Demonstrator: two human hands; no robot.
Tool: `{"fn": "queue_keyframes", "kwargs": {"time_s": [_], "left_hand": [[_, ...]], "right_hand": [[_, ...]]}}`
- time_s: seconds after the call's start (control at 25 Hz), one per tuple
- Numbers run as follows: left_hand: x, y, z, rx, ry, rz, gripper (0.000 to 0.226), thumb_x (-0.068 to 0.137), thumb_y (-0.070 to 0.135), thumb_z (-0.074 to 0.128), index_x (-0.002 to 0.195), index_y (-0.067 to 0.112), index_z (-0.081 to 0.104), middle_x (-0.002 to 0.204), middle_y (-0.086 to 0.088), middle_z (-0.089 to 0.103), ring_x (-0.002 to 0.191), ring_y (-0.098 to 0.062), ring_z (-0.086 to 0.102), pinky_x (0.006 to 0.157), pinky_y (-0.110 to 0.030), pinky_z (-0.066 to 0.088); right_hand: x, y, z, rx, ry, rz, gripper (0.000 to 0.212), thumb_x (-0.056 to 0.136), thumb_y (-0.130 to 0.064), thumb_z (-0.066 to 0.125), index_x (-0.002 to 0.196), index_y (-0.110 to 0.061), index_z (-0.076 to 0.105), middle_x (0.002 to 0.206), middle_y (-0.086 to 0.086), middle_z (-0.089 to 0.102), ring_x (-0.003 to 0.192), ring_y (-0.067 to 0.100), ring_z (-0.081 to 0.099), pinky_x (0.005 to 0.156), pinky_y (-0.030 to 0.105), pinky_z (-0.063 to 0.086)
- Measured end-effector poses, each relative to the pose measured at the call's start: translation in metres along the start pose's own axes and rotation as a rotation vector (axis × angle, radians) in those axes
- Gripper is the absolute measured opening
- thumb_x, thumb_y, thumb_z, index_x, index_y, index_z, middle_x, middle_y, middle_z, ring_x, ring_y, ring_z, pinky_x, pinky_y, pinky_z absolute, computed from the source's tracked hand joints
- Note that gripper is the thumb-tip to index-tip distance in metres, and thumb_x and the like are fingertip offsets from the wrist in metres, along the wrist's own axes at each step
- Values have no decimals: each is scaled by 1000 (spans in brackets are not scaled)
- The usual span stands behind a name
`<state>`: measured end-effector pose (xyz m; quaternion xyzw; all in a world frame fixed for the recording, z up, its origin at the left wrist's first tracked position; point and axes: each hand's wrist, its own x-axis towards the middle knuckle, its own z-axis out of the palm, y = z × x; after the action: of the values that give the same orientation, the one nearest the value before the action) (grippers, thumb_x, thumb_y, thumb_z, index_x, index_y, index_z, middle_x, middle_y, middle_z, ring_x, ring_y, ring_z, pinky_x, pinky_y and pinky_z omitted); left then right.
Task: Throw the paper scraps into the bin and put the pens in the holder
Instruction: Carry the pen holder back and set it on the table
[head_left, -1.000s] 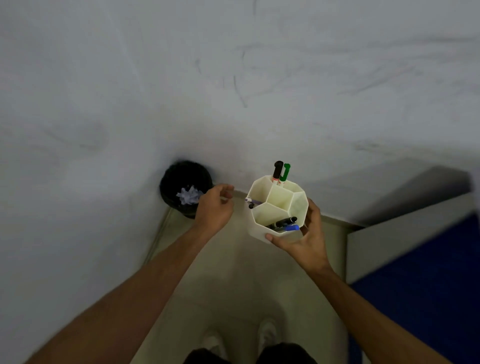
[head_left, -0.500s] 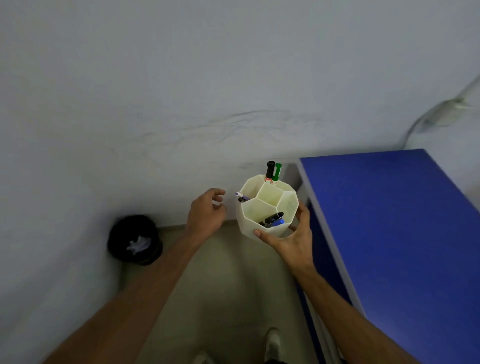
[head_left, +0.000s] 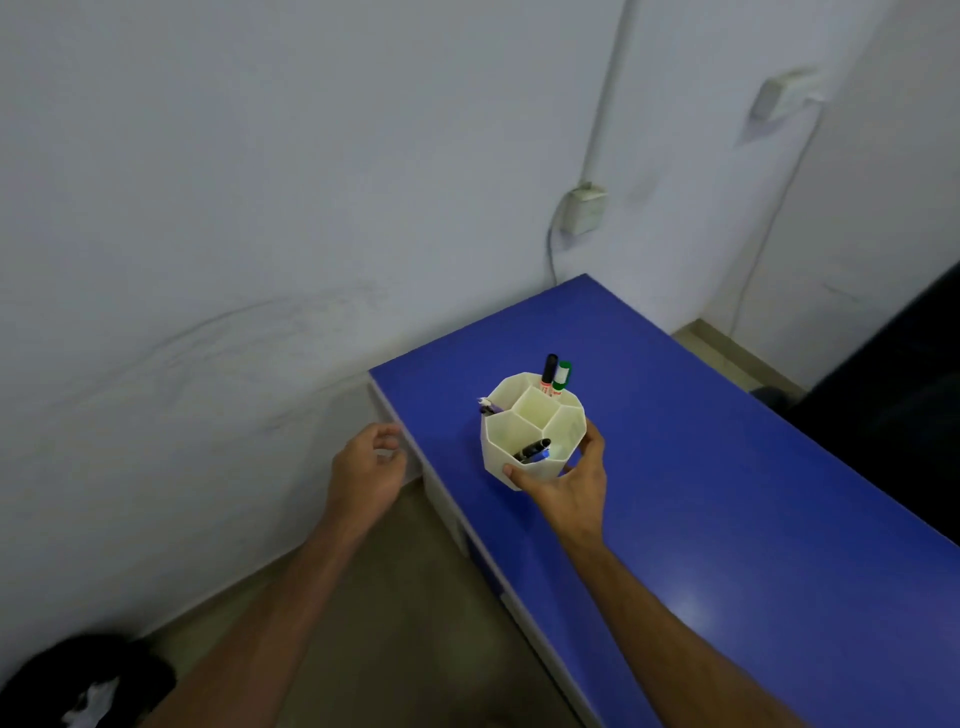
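Gripping the holder (head_left: 519, 434) in your right hand (head_left: 569, 491), left hand (head_left: 366, 470) loosely curled, seemingly empty, set it flat on the bench (head_left: 727, 467).

Single head-worn wide-angle view, looking forward and down, close above blue table (head_left: 737, 441), wall (head_left: 260, 197) beyond

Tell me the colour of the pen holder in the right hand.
Cream-white; the pen holder shows best in the head view.

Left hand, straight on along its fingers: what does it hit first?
Probably the blue table, at its white side edge by the near corner, just ahead of the left hand. Depth is unclear; it could pass beside it.
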<state>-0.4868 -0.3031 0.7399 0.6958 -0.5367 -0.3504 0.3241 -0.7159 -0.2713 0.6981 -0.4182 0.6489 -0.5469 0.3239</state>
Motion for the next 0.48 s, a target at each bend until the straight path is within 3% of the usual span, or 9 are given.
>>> {"fn": "queue_keyframes", "kwargs": {"time_s": [0.08,0.16,0.28,0.4,0.48], "left_hand": [[9,12,15,11,22,7,29,91,9,59,120,16,62,109,-1,66,92,-15,62,66,-19,44],[17,22,30,15,37,2,29,91,9,60,119,16,63,109,-1,66,93,-18,64,68,-22,45],[29,32,53,12,32,-25,28,92,10,60,119,17,63,113,-4,66,96,-22,64,72,-27,49],[36,38,64,4,35,-36,26,92,10,60,117,17,63,112,-4,66,97,-25,64,80,-37,54],[39,39,69,-2,37,-46,26,92,10,60,116,17,64,111,-5,66,98,-25,65,83,-41,56]], "right_hand": [[24,7,-16,-3,52,23,107,45,-39,95,136,-33,39,125,-20,52,112,2,57,83,17,54],[50,12,-32,-2,92,46,101,48,-31,96,133,-31,41,123,-15,52,109,2,56,79,9,50],[88,24,-49,7,130,64,88,51,-18,96,117,-41,43,111,-21,53,97,-13,56,64,0,46],[114,35,-55,5,171,95,83,49,-15,96,105,-47,43,104,-29,52,92,-21,55,62,0,46],[123,41,-58,-3,192,115,86,48,-19,96,109,-46,43,107,-26,53,95,-13,58,65,3,46]]}}
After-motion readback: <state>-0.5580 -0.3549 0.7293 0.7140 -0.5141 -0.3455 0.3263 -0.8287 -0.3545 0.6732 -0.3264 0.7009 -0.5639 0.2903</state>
